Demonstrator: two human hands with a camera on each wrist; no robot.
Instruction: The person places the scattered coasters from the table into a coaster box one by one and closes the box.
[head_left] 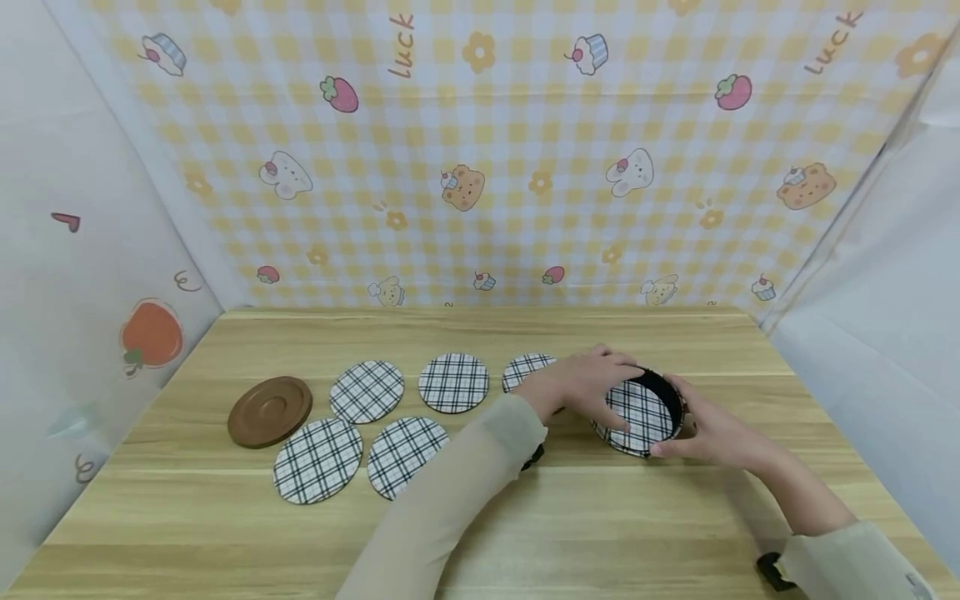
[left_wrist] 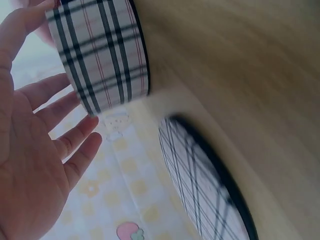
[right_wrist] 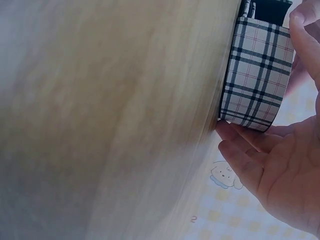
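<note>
A round plaid coaster holder [head_left: 666, 392] with a black inside stands at the right of the table, a plaid coaster [head_left: 637, 417] showing within it. My right hand [head_left: 712, 429] grips its right side, thumb at the near edge and fingers around the back. From the left, my left hand [head_left: 592, 379] spans the holder, fingers over the far rim and thumb near the front. The left wrist view shows its fingertips spread along the checked wall [left_wrist: 102, 55]. The right wrist view shows coaster edges [right_wrist: 248, 9] in a gap in the wall.
Several plaid coasters lie left of the holder, among them one at centre [head_left: 453, 383] and one at the near left [head_left: 318, 461]. Another coaster [head_left: 528, 367] is partly behind my left wrist. A brown round disc [head_left: 270, 412] lies at the far left. A patterned curtain [head_left: 480, 150] hangs behind the table.
</note>
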